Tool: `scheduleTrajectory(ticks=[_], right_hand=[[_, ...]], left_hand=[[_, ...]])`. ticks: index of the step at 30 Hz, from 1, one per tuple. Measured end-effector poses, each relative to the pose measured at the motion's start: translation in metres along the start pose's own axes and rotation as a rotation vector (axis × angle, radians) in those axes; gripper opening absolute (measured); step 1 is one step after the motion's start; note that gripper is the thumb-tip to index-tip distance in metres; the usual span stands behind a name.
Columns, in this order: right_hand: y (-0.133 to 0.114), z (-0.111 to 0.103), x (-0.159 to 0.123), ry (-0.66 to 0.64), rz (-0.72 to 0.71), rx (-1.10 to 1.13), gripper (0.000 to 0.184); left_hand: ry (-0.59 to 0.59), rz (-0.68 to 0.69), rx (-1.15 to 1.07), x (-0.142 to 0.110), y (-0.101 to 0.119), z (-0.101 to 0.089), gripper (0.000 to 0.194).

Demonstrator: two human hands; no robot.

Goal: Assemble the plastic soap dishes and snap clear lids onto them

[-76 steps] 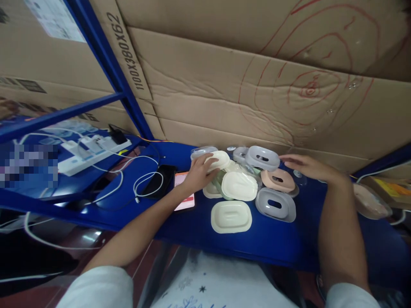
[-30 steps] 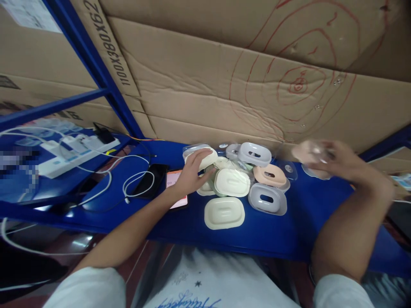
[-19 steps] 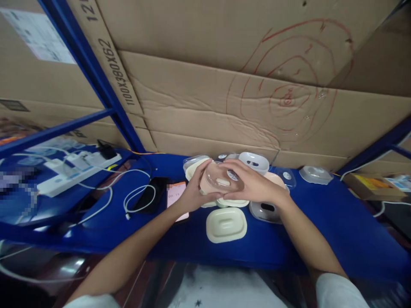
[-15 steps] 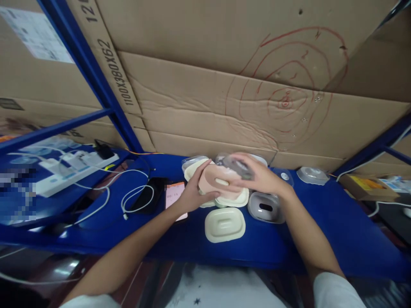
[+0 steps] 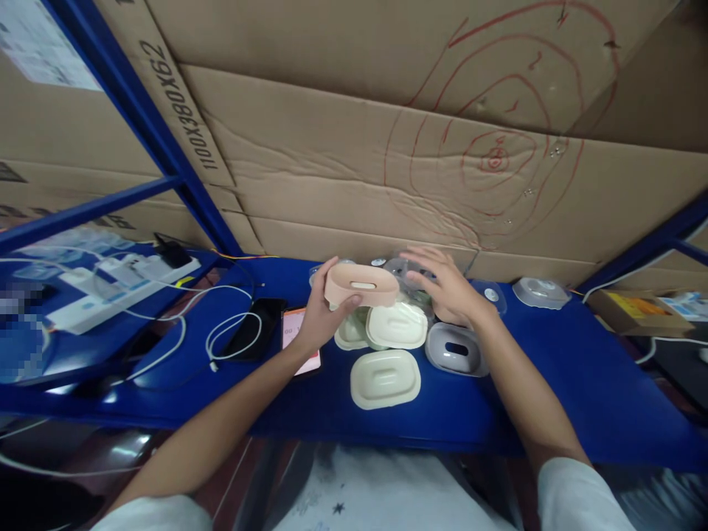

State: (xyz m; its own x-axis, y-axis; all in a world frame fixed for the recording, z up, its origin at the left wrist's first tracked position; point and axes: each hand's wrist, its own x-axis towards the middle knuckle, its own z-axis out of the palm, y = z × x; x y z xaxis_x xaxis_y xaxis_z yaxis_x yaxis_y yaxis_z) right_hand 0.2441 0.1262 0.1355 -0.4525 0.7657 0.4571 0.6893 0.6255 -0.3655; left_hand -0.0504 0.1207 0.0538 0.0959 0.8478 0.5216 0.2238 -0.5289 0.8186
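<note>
My left hand [image 5: 321,313] grips a peach-coloured oval case [image 5: 381,293] with a pale piece showing in its slot, lifted over the table. My right hand [image 5: 450,284] is open, fingers spread, above clear plastic covers [image 5: 408,274] at the back; whether it touches one I cannot tell. Below the case, a cream lid-like tray [image 5: 397,327] rests on other cream pieces. A second cream tray [image 5: 386,379] lies nearer me. To its right is a grey case [image 5: 456,349] with a dark oval slot. Another peach piece is partly hidden under my right hand.
Left of the trays lie a lit phone [image 5: 292,324] and a black device [image 5: 248,332] with a white cable. A power strip [image 5: 125,295] sits further left. Toward the right are a clear cover [image 5: 542,293] and an open carton [image 5: 636,313]. Cardboard [image 5: 332,147] walls the back.
The peach case has moved left and tilted in my left hand, away from the cream tray. My right hand has come off the case and opened, letting go of a clear cover at the back.
</note>
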Motion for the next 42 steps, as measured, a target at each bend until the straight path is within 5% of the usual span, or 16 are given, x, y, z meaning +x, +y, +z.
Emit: scheduleTrajectory(ticks=[7,24,42], right_hand=[[-0.061,0.023,-0.002,-0.242,-0.228,0.133,0.057],[-0.064,0.001,-0.008,-0.124,-0.185,0.153,0.039],[-0.064,0.006,-0.008,-0.121,-0.174,0.104,0.036]], left_hand=[[-0.094,0.141,-0.006,-0.005,0.003,0.000,0.093],[-0.249,0.175,-0.230,-0.003,-0.007,0.005,0.105],[-0.322,0.103,-0.381,-0.002,-0.003,0.009,0.115]])
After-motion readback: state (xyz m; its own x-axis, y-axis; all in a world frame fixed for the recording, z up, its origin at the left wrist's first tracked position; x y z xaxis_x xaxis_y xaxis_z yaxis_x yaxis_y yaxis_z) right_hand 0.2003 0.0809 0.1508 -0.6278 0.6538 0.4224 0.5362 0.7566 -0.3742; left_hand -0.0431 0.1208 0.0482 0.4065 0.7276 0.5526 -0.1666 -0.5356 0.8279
